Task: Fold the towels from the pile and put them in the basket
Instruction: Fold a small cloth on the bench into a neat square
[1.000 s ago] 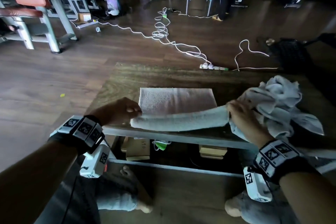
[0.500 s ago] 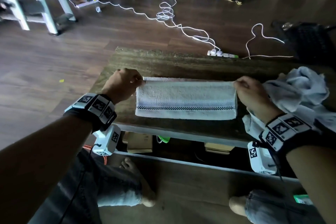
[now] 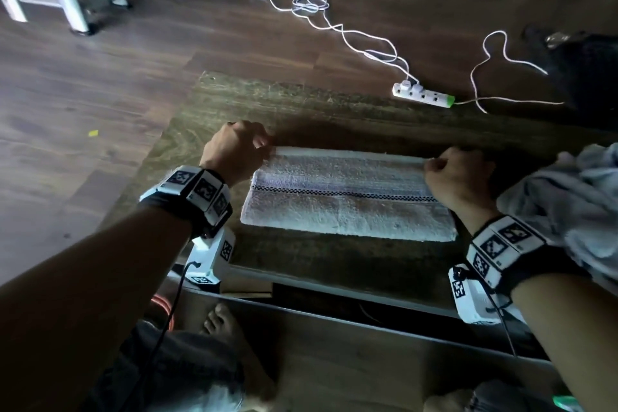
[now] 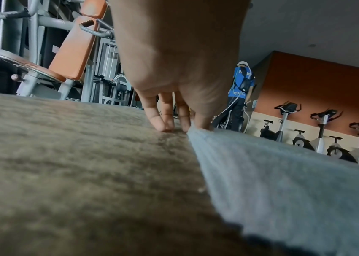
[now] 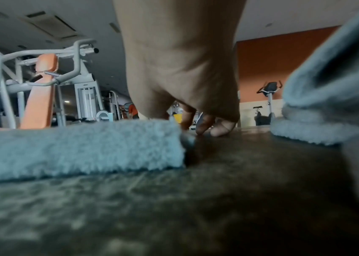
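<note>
A white towel (image 3: 344, 201) with a dark checked stripe lies folded in half lengthwise on the wooden table (image 3: 301, 110). My left hand (image 3: 239, 149) pinches its far left corner, seen close in the left wrist view where my left hand (image 4: 180, 124) meets the towel (image 4: 283, 181) edge. My right hand (image 3: 451, 174) pinches the far right corner; in the right wrist view my right hand (image 5: 196, 124) sits at the towel (image 5: 75, 149) end. The pile of unfolded towels (image 3: 568, 211) lies at the table's right, right beside my right wrist. No basket is in view.
A power strip (image 3: 423, 95) and white cables (image 3: 314, 0) lie on the floor beyond the table. Gym machines (image 4: 64, 57) and exercise bikes (image 4: 323, 135) stand around the room. A person in blue (image 4: 241, 97) stands far off. My bare feet (image 3: 230, 334) are under the table's near edge.
Both hands carried the near edge of the towel over to the far edge, folding it in half. They now hold the far corners down on the table.
</note>
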A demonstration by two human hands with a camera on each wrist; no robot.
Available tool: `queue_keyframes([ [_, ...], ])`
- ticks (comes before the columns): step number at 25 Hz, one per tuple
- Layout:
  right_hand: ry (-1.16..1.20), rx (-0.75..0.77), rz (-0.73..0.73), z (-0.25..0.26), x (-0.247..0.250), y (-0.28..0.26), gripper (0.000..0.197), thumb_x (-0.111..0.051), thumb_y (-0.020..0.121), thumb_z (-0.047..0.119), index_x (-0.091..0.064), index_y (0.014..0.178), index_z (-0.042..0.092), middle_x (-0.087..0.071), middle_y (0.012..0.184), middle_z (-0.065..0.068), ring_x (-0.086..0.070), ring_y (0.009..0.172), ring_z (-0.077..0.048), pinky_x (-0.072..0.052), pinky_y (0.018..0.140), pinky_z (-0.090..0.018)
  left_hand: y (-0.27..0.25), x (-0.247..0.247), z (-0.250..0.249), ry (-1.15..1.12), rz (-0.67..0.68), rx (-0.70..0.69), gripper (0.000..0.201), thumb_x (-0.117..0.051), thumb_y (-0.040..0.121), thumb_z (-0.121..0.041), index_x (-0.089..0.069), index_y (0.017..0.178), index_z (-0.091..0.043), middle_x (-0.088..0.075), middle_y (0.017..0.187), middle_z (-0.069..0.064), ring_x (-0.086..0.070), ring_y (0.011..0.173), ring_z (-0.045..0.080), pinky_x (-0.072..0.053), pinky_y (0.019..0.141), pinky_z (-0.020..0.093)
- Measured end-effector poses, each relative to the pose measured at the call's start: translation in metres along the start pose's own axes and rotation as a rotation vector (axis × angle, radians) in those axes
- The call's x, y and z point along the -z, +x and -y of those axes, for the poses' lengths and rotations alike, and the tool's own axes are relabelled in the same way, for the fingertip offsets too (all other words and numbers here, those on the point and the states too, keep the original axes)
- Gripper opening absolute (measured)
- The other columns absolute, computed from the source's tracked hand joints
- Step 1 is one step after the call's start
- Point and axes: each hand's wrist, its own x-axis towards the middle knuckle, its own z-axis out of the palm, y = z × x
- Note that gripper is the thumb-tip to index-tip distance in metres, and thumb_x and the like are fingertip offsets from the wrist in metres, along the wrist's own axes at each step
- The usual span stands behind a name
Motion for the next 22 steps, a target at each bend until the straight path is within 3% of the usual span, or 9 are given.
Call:
queue_keyframes([
  [3, 0.003, 0.052, -0.032, -0.004, -0.001, 0.0, 0.026, -0.049, 0.091, 0.042, -0.062, 0.106, 0.025, -0.053, 0.12, -0.019, -0.045, 0.117, -0.043, -0.036, 0.1, -0.048, 0.0, -0.003, 0.003, 0.011, 0.027, -0.002, 0.011, -0.068, 0.084, -0.032, -0.071, 0.094, -0.031, -0.069, 0.1, -0.003, -0.065, 0.089, 0.022, -0.054, 0.077, 0.035],
  [5, -0.002, 0.111, -0.041, -0.005, 0.003, -0.004, 0.02, -0.052, 0.089, 0.039, -0.066, 0.095, 0.026, -0.06, 0.11, -0.013, -0.052, 0.109, -0.039, -0.041, 0.097, -0.044, 0.001, -0.002, 0.002, 0.064, 0.064, -0.007, 0.014, -0.067, 0.086, -0.035, -0.071, 0.097, -0.029, -0.067, 0.104, -0.002, -0.065, 0.091, 0.024, -0.055, 0.078, 0.037],
  [7, 0.025, 0.14, 0.032, -0.003, 0.014, -0.009, 0.018, -0.057, 0.088, 0.03, -0.069, 0.084, 0.018, -0.067, 0.094, -0.01, -0.061, 0.092, -0.031, -0.052, 0.083, -0.037, 0.001, 0.003, -0.001, 0.122, 0.108, -0.015, 0.014, -0.066, 0.088, -0.034, -0.069, 0.095, -0.023, -0.069, 0.091, -0.002, -0.066, 0.081, 0.021, -0.055, 0.072, 0.035],
  [9, 0.053, 0.155, 0.144, 0.0, 0.028, -0.017, 0.017, -0.06, 0.089, 0.018, -0.07, 0.078, 0.01, -0.068, 0.079, -0.01, -0.064, 0.073, -0.023, -0.051, 0.065, -0.028, -0.003, 0.011, -0.007, 0.156, 0.148, -0.005, 0.013, -0.065, 0.09, -0.033, -0.068, 0.091, -0.021, -0.068, 0.079, -0.003, -0.064, 0.07, 0.016, -0.052, 0.065, 0.032],
  [10, 0.07, 0.156, 0.155, 0.002, 0.034, -0.02, 0.017, -0.06, 0.09, 0.015, -0.07, 0.078, 0.008, -0.068, 0.077, -0.01, -0.064, 0.071, -0.022, -0.048, 0.063, -0.026, -0.005, 0.015, -0.009, 0.168, 0.159, -0.007, 0.013, -0.065, 0.09, -0.033, -0.067, 0.088, -0.021, -0.069, 0.082, -0.001, -0.063, 0.07, 0.016, -0.053, 0.066, 0.032],
  [13, 0.174, 0.195, 0.057, 0.001, 0.058, -0.033, 0.015, -0.06, 0.089, 0.009, -0.072, 0.087, 0.002, -0.072, 0.089, -0.016, -0.068, 0.083, -0.026, -0.056, 0.073, -0.034, -0.015, 0.037, -0.021, 0.141, 0.148, -0.059, 0.013, -0.066, 0.09, -0.032, -0.068, 0.088, -0.019, -0.071, 0.092, 0.004, -0.064, 0.074, 0.017, -0.055, 0.07, 0.035],
  [15, 0.29, 0.24, -0.015, 0.003, 0.077, -0.042, 0.018, -0.059, 0.091, 0.006, -0.073, 0.1, 0.002, -0.073, 0.104, -0.015, -0.067, 0.097, -0.027, -0.054, 0.085, -0.033, -0.019, 0.056, -0.031, 0.112, 0.107, -0.12, 0.013, -0.066, 0.091, -0.028, -0.07, 0.09, -0.015, -0.071, 0.094, 0.005, -0.064, 0.076, 0.018, -0.052, 0.068, 0.032],
  [19, 0.429, 0.348, -0.228, 0.006, 0.115, -0.058, 0.021, -0.058, 0.092, 0.005, -0.073, 0.106, 0.007, -0.073, 0.102, -0.009, -0.061, 0.088, -0.013, -0.038, 0.072, -0.017, -0.03, 0.098, -0.043, 0.079, -0.116, -0.179, 0.01, -0.065, 0.088, -0.031, -0.071, 0.088, -0.024, -0.07, 0.091, 0.001, -0.064, 0.079, 0.022, -0.056, 0.071, 0.036],
  [22, 0.619, 0.397, -0.301, -0.004, 0.126, -0.073, 0.02, -0.061, 0.089, 0.004, -0.072, 0.102, 0.016, -0.073, 0.096, -0.005, -0.067, 0.088, -0.015, -0.052, 0.078, -0.025, -0.057, 0.113, -0.044, 0.011, -0.274, -0.309, 0.003, -0.066, 0.086, -0.024, -0.069, 0.086, -0.024, -0.06, 0.086, -0.003, -0.055, 0.073, 0.018, -0.049, 0.068, 0.031],
])
